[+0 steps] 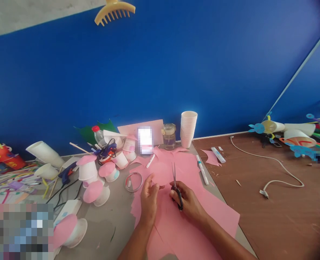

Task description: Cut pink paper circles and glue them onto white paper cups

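My left hand [150, 198] pinches the lower edge of a round piece of pink paper [162, 172] between thumb and fingers. In my right hand [189, 199] is a pair of scissors [178, 196] with black handles; its metal blades point away from me and stand slightly apart, just right of the round piece. Beneath both hands lie large pink paper sheets [192, 231], with cut edges and scraps at the far side. A marker [202, 170] rests on the right edge of the sheets, and a second white pen [150, 161] lies beyond my left hand.
Several white cups with pink paper discs [93, 191] stand at left, near a glue gun [67, 173] and a ring of wire [133, 182]. At the back are a phone [145, 140], a jar [169, 136] and stacked cups [188, 129]. A white cable [273, 160] crosses the brown table.
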Available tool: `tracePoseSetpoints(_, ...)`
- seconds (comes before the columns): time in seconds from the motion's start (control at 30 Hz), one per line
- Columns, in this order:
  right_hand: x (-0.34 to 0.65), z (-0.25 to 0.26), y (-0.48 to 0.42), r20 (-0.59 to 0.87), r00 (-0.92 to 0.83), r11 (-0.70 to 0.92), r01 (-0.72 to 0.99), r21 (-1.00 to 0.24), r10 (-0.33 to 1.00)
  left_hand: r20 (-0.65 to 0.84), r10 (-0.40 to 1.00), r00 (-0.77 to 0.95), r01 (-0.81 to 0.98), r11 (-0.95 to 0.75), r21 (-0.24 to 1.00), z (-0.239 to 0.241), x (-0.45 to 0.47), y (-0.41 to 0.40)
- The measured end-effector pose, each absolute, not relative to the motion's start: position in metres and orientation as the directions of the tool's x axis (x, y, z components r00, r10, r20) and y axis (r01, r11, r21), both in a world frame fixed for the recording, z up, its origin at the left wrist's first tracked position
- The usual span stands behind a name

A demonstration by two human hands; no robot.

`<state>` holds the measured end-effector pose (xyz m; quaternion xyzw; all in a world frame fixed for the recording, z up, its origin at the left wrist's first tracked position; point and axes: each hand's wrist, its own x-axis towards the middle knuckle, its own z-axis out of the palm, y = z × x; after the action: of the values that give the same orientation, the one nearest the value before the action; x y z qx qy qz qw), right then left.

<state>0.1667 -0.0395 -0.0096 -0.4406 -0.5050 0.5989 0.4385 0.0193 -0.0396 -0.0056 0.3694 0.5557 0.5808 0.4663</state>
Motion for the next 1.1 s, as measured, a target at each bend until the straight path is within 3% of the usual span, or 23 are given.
tracePoseSetpoints(0.23,0.167,-0.002,-0.041,-0.027,-0.234,-0.053,-0.106,-0.993,0.972,-0.068,0.912,-0.404,-0.088,0.035,0.995,-0.002,0.016,-0.038)
tracePoseSetpoints(0.4,0.170,0.001,-0.044,-0.048,-0.232,-0.092,-0.183,-0.979,0.972,-0.091,0.943,-0.321,-0.187,0.031,0.982,-0.003,0.022,-0.039)
tracePoseSetpoints(0.6,0.173,0.005,-0.040,-0.049,-0.127,-0.075,-0.207,-0.975,0.991,-0.125,0.982,-0.141,-0.143,0.105,0.984,-0.002,0.026,-0.040)
tracePoseSetpoints(0.73,0.173,0.006,-0.036,-0.014,-0.072,-0.031,-0.240,-0.970,0.997,-0.088,0.971,-0.223,-0.136,0.058,0.989,-0.002,0.023,-0.040)
tracePoseSetpoints(0.9,0.170,-0.002,-0.038,-0.024,-0.185,-0.078,-0.291,-0.953,0.982,-0.203,0.940,-0.274,-0.438,0.065,0.896,0.003,0.018,-0.035)
tracePoseSetpoints(1.1,0.166,-0.005,-0.043,-0.030,-0.325,-0.076,-0.128,-0.989,0.945,-0.308,0.918,-0.251,-0.704,0.045,0.709,0.009,0.016,-0.030)
